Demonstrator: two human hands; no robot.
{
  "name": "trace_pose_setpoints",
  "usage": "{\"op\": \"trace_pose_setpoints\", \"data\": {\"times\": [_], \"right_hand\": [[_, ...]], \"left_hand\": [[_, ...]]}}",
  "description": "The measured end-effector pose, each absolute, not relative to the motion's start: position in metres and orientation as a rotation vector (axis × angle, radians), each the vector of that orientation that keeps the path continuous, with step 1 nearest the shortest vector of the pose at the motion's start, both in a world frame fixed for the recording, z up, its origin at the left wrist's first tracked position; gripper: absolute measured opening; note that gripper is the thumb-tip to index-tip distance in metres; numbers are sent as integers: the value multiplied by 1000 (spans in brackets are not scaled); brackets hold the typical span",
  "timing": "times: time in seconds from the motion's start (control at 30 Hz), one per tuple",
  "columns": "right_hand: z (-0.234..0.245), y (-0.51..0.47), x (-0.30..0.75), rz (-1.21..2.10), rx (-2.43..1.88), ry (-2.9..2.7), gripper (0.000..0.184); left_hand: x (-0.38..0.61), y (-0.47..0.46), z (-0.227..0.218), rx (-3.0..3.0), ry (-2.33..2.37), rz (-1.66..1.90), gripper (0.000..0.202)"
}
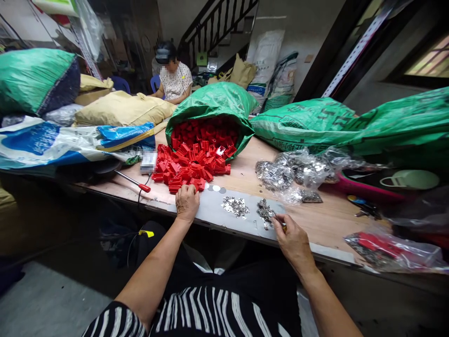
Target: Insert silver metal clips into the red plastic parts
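Observation:
My left hand [187, 203] is closed, knuckles up, at the near edge of a heap of red plastic parts [191, 164]; its fingertips and anything in them are hidden. The heap spills from a green woven sack [217, 100]. Between the thumb and fingers of my right hand [293, 238] is a slim tool with a yellowish handle [284, 228]. It points toward a small pile of dark metal pieces [265, 210]. Left of that lies a pile of shiny flat metal pieces [235, 206]. Both piles rest on a grey strip [210, 210] along the table edge.
Clear bags of metal parts [298, 173] lie at the right, near a pink basin [354, 187] with a pale green mug [410, 179]. A red-tipped lever [143, 187] juts out at left. Green sacks [315, 124] line the back. Another person [175, 77] sits beyond.

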State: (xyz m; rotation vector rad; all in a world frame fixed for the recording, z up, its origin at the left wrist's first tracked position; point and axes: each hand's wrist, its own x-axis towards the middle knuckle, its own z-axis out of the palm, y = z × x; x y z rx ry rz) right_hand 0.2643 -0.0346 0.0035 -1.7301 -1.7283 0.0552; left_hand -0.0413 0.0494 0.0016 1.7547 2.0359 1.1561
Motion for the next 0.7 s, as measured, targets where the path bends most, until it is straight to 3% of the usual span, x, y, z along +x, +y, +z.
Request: {"op": "trace_pose_setpoints", "data": {"times": [0.23,0.4,0.7], "right_hand": [[17,-37,223,339,-1608,-1937,20],[14,-33,201,400,-1595,-2112,20],[13,-32,215,429,-1659,-2066,18]], "left_hand": [[-30,4,14,1365,1693,1358,14],[-25,-36,28,392,789,1155,38],[-26,-55,38,213,610,1034,48]]}}
